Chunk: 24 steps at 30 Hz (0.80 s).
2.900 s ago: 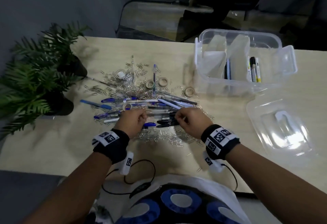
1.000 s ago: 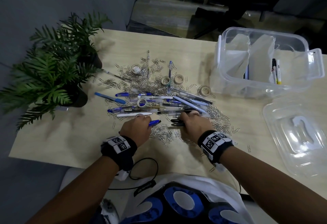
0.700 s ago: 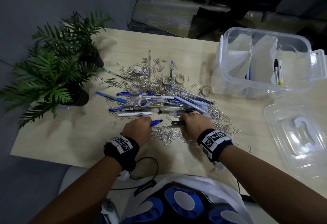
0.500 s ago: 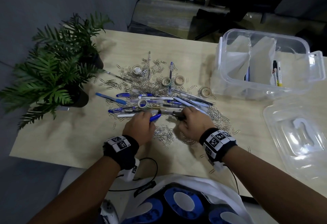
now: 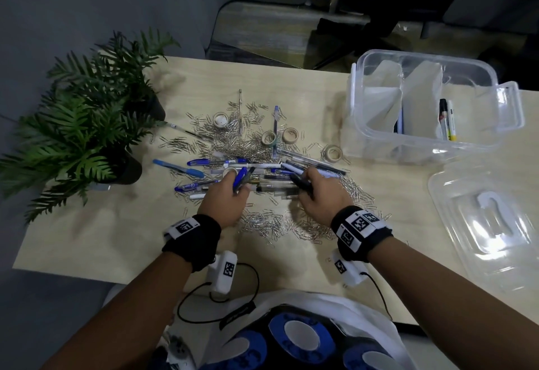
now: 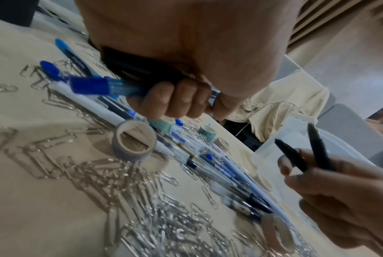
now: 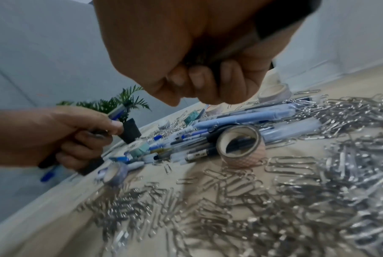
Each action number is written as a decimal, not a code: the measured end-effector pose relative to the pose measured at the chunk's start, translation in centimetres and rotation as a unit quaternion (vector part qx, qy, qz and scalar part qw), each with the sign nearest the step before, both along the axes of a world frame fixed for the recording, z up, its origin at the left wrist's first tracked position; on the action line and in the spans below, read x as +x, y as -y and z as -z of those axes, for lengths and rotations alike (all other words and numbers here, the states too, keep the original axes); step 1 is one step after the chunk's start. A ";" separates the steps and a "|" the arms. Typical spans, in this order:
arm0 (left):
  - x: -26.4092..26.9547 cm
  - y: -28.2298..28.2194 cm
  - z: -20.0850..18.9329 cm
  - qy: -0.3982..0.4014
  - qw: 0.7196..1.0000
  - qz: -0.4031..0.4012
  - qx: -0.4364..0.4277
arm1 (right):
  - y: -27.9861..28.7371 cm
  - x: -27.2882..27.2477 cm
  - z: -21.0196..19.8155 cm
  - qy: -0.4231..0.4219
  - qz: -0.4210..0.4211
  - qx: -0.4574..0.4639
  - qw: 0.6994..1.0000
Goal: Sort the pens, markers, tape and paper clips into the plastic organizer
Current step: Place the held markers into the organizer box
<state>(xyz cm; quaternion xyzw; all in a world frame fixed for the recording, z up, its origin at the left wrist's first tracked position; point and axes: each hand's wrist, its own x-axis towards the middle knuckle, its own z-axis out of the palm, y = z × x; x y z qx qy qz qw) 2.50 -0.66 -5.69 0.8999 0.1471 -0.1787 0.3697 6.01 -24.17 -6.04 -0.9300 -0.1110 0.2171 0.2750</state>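
Note:
A heap of pens lies mid-table among scattered silver paper clips and small tape rolls. My left hand hovers over the heap's left side. Its curled fingers grip a blue-capped pen together with a darker one. My right hand is over the heap's right side and holds two black pens, tips pointing up. The clear plastic organizer stands at the back right, with markers in its right compartment.
The organizer's clear lid lies upside down at the right edge of the table. Two potted ferns stand at the left. More clips cover the table under my wrists. Cables hang off the near edge.
Both hands have come up off the table with pens in them and moved slightly forward over the heap. The left lifted the blue pen, the right the black pens.

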 end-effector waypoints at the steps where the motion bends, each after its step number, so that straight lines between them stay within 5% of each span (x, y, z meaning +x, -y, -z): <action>1: 0.0 -0.4 0.0 -0.003 1.000 0.003 0.013 | 0.1 0.0 0.1 -0.001 -0.020 -0.018 1.000; 10: -0.4 -6.7 1.1 -0.009 0.970 0.094 0.226 | -1.2 0.8 1.0 0.037 -0.136 -0.096 0.985; 24: -0.7 -6.9 2.3 -0.046 0.947 0.158 0.278 | -3.3 2.1 0.8 0.029 -0.172 -0.214 0.961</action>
